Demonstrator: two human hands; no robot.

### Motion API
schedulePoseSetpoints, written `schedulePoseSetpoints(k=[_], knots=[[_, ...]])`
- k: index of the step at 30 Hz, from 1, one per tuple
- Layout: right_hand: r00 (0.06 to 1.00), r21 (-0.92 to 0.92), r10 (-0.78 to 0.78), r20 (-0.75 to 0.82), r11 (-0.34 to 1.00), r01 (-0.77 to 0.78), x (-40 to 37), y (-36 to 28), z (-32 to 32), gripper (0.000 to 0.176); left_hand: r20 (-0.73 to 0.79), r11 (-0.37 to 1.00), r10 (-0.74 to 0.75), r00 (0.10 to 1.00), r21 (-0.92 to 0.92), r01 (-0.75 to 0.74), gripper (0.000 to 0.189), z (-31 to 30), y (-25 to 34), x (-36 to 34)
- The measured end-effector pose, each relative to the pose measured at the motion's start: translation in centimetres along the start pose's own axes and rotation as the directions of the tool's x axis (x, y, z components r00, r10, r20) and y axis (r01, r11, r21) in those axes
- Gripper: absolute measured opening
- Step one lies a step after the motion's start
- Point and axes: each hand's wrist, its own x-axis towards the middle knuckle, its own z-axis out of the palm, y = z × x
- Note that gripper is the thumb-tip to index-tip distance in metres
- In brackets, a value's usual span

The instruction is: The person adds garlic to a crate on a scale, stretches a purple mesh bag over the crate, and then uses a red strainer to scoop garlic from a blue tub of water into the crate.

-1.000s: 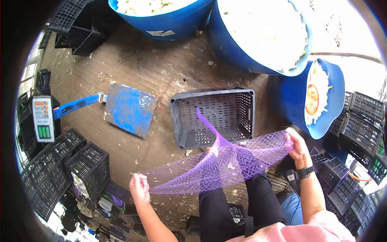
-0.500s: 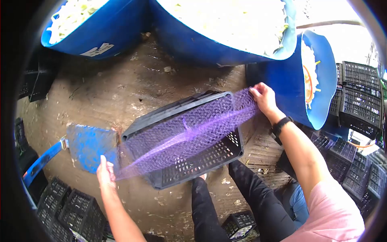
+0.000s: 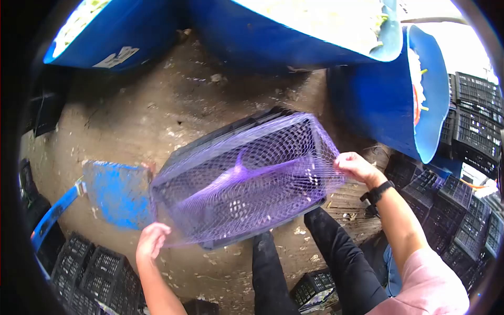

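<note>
Purple netting (image 3: 247, 176) is stretched over the open top of a dark plastic crate (image 3: 210, 244), which lies at a slant on the floor before my legs. The crate's inside and slotted walls show through the mesh. My left hand (image 3: 153, 240) is closed on the net's edge near the crate's lower left corner. On the other side, my right hand (image 3: 358, 167) pinches the net beyond the crate's right end and wears a dark wristband.
Large blue drums (image 3: 294, 44) with pale cut pieces stand along the top, and another blue drum (image 3: 378, 110) is at the right. A worn blue seat (image 3: 118, 194) is left of the crate. Black crates (image 3: 478, 121) are stacked at both sides.
The netting has been spread wider and now covers more of the crate's opening. My right hand has moved down, and my left hand has moved slightly down and right.
</note>
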Motion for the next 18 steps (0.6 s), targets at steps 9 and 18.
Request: schedulePoseSetpoints(k=[9,18], knots=[[0.999,0.677,0.028,0.032,0.734,-0.042,-4.4,3.9,3.8,0.018,-0.103,0.738,0.221,0.97,-0.633,-0.235,0.013,3.9,-6.3,-3.8],[0.98,0.44,0.146,-0.133,0.895,-0.074,-5.0,10.1,5.5,0.008,-0.036,0.922,0.2,0.979,-0.33,-0.201,0.021,13.2,-10.7,-1.7]])
